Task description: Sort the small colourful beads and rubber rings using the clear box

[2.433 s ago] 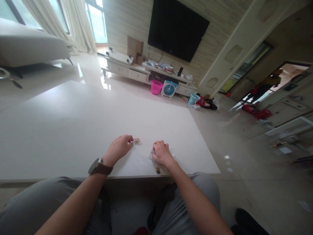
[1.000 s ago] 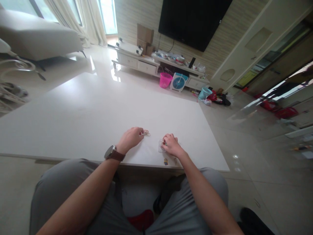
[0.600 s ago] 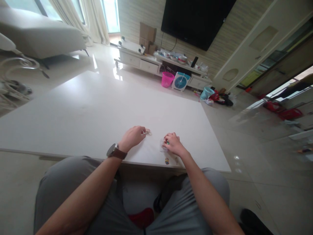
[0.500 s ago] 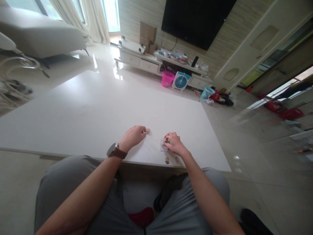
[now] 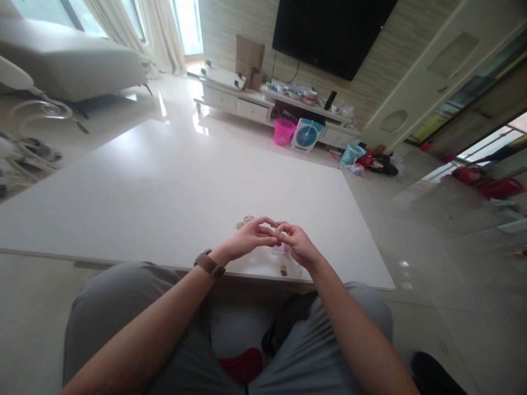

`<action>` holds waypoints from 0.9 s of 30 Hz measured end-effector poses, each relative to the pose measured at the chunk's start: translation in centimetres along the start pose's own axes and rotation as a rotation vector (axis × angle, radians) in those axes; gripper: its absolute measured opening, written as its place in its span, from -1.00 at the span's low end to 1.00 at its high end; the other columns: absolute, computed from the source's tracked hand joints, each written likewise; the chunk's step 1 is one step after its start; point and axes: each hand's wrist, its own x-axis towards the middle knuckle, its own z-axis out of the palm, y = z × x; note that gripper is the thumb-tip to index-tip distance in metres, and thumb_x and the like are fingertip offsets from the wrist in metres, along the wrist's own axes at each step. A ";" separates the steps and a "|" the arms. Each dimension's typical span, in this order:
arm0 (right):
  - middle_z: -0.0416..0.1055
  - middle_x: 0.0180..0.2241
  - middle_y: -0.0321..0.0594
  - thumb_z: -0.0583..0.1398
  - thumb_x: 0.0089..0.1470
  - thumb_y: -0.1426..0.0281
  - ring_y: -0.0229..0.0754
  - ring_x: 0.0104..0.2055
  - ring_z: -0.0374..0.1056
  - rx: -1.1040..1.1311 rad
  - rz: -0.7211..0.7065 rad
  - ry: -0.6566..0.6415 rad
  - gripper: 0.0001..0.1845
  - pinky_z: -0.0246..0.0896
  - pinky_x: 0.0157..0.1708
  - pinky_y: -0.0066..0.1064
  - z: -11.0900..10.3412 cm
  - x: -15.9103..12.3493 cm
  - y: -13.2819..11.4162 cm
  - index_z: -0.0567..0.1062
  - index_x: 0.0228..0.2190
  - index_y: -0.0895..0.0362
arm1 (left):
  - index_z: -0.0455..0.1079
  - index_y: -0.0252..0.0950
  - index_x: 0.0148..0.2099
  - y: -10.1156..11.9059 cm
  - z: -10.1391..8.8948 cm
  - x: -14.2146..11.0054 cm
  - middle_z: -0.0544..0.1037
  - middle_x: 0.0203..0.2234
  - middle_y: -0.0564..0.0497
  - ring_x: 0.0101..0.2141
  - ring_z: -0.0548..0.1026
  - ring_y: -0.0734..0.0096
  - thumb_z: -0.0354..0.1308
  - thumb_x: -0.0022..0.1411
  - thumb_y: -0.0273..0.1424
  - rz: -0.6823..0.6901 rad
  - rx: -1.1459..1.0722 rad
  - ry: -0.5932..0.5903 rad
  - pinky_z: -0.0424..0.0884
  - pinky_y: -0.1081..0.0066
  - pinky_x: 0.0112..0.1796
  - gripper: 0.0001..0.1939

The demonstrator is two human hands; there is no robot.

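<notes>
My left hand (image 5: 251,238) and my right hand (image 5: 302,244) meet above the near part of the white table (image 5: 164,197). Their fingertips come together around something too small to make out. The right thumb and index finger are pinched, while the left fingers curve in against them. Just below the fingers sits a small clear container (image 5: 279,250) with a pink bit at its side, partly covered by my right hand. Small pale loops (image 5: 239,225) lie beyond my left hand. Near the table edge is a small yellow and blue cartoon figure (image 5: 284,270).
My knees are under the table's front edge. Across the floor stand a pink basket (image 5: 284,131), a white and blue box fan (image 5: 307,134), a light blue basket (image 5: 352,154) and a low TV cabinet (image 5: 253,111). A sofa (image 5: 82,60) is at the far left.
My left hand has left the pale loops and moved right to meet my right hand. The right hand has lifted its fingers from the clear container into a pinch.
</notes>
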 end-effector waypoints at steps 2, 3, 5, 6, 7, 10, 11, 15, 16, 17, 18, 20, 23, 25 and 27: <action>0.46 -0.11 -0.17 0.46 -0.17 0.02 -0.12 -0.12 0.36 0.208 0.041 -0.025 -0.53 0.26 -0.12 -0.30 0.4 0.0 0.0 0.50 -0.54 0.14 | 0.40 -0.33 -0.09 -0.2 0.2 0.1 0.66 -0.40 -0.08 -0.29 0.64 0.26 0.47 0.01 -0.20 0.002 -0.006 0.052 0.51 0.33 -0.22 -0.50; 0.47 -0.17 -0.18 0.48 -0.20 0.04 -0.14 -0.18 0.35 0.302 0.059 -0.045 -0.54 0.25 -0.14 -0.30 0.5 0.0 0.0 0.51 -0.54 0.14 | 0.41 -0.33 -0.13 -0.3 0.2 0.2 0.65 -0.44 -0.07 -0.32 0.63 0.27 0.48 0.01 -0.19 0.006 0.003 0.076 0.51 0.34 -0.25 -0.52; 0.48 -0.28 -0.21 0.50 -0.20 0.05 -0.19 -0.28 0.32 0.386 0.085 -0.074 -0.56 0.25 -0.18 -0.31 0.7 0.1 0.0 0.54 -0.55 0.14 | 0.45 -0.35 -0.18 -0.4 0.1 0.4 0.64 -0.47 -0.07 -0.36 0.63 0.28 0.48 0.01 -0.16 0.012 0.014 0.111 0.51 0.34 -0.27 -0.54; 0.49 -0.31 -0.22 0.50 -0.20 0.06 -0.20 -0.30 0.31 0.410 0.090 -0.079 -0.56 0.24 -0.19 -0.31 0.7 0.1 0.0 0.55 -0.54 0.13 | 0.46 -0.36 -0.19 -0.4 0.0 0.4 0.65 -0.46 -0.08 -0.36 0.63 0.28 0.47 0.01 -0.15 0.012 0.014 0.124 0.51 0.34 -0.27 -0.55; 0.49 -0.32 -0.22 0.50 -0.21 0.06 -0.20 -0.30 0.31 0.425 0.090 -0.075 -0.58 0.24 -0.20 -0.31 0.8 0.1 0.0 0.56 -0.54 0.13 | 0.48 -0.37 -0.21 -0.4 0.0 0.4 0.65 -0.45 -0.09 -0.36 0.63 0.28 0.46 0.02 -0.14 0.011 0.014 0.134 0.52 0.33 -0.27 -0.56; 0.51 -0.36 -0.25 0.51 -0.21 0.10 -0.22 -0.30 0.31 0.433 0.081 -0.016 -0.63 0.22 -0.21 -0.34 0.7 0.1 0.1 0.61 -0.53 0.11 | 0.51 -0.38 -0.28 -0.4 -0.1 0.3 0.65 -0.44 -0.09 -0.34 0.63 0.28 0.45 0.03 -0.13 0.002 0.021 0.167 0.52 0.34 -0.26 -0.59; 0.51 -0.39 -0.25 0.51 -0.21 0.11 -0.23 -0.31 0.31 0.429 0.083 0.011 -0.65 0.21 -0.23 -0.36 0.6 0.1 0.1 0.62 -0.52 0.11 | 0.52 -0.37 -0.30 -0.4 -0.2 0.3 0.65 -0.44 -0.09 -0.34 0.63 0.29 0.45 0.03 -0.14 0.002 0.025 0.183 0.52 0.34 -0.25 -0.61; 0.52 -0.44 -0.27 0.52 -0.24 0.14 -0.27 -0.38 0.27 0.422 0.088 0.131 -0.66 0.19 -0.27 -0.38 0.3 0.2 0.1 0.66 -0.47 0.10 | 0.56 -0.37 -0.31 -0.4 -0.5 0.3 0.65 -0.42 -0.09 -0.34 0.60 0.33 0.43 0.06 -0.16 0.017 0.051 0.242 0.50 0.37 -0.24 -0.65; 0.52 -0.45 -0.27 0.52 -0.24 0.13 -0.27 -0.38 0.27 0.412 0.080 0.149 -0.66 0.20 -0.28 -0.38 0.3 0.3 0.1 0.67 -0.46 0.10 | 0.57 -0.36 -0.31 -0.4 -0.6 0.4 0.65 -0.41 -0.09 -0.34 0.59 0.34 0.43 0.06 -0.16 0.023 0.060 0.252 0.49 0.37 -0.24 -0.66; 0.53 -0.44 -0.27 0.52 -0.22 0.12 -0.27 -0.38 0.27 0.392 0.069 0.154 -0.65 0.20 -0.27 -0.37 0.3 0.3 0.1 0.68 -0.45 0.10 | 0.58 -0.36 -0.31 -0.5 -0.7 0.5 0.66 -0.41 -0.09 -0.34 0.59 0.35 0.42 0.06 -0.16 0.028 0.067 0.258 0.49 0.38 -0.24 -0.66; 0.54 -0.43 -0.26 0.50 -0.19 0.12 -0.26 -0.37 0.28 0.365 0.058 0.149 -0.66 0.21 -0.26 -0.37 0.2 0.3 0.1 0.68 -0.44 0.10 | 0.59 -0.35 -0.30 -0.6 -0.7 0.5 0.66 -0.40 -0.09 -0.34 0.58 0.35 0.42 0.06 -0.15 0.032 0.073 0.261 0.49 0.38 -0.25 -0.66; 0.57 -0.38 -0.23 0.47 -0.11 0.12 -0.25 -0.35 0.32 0.305 0.036 0.121 -0.67 0.24 -0.23 -0.35 0.2 0.4 0.2 0.69 -0.39 0.11 | 0.60 -0.35 -0.30 -0.8 -0.8 0.6 0.66 -0.39 -0.09 -0.34 0.57 0.36 0.42 0.06 -0.15 0.037 0.088 0.259 0.49 0.38 -0.25 -0.66; 0.59 -0.36 -0.20 0.43 -0.03 0.13 -0.21 -0.33 0.37 0.218 -0.024 0.108 -0.68 0.27 -0.21 -0.33 0.2 0.3 0.4 0.69 -0.35 0.11 | 0.61 -0.35 -0.30 -0.9 -0.7 0.5 0.66 -0.37 -0.11 -0.32 0.57 0.34 0.42 0.06 -0.16 0.052 0.116 0.267 0.49 0.37 -0.23 -0.67; 0.58 -0.41 -0.20 0.42 -0.02 0.13 -0.20 -0.35 0.39 0.165 -0.056 0.125 -0.69 0.29 -0.23 -0.32 0.3 0.2 0.3 0.68 -0.36 0.12 | 0.61 -0.35 -0.29 -0.8 -0.6 0.4 0.67 -0.33 -0.12 -0.28 0.58 0.31 0.43 0.05 -0.18 0.075 0.113 0.274 0.50 0.35 -0.19 -0.68; 0.57 -0.44 -0.21 0.41 -0.02 0.12 -0.19 -0.38 0.40 0.119 -0.063 0.134 -0.68 0.31 -0.26 -0.31 0.4 0.2 0.1 0.67 -0.38 0.12 | 0.62 -0.35 -0.30 -0.5 -0.4 0.3 0.67 -0.30 -0.13 -0.25 0.59 0.28 0.44 0.04 -0.19 0.103 0.116 0.276 0.50 0.32 -0.15 -0.69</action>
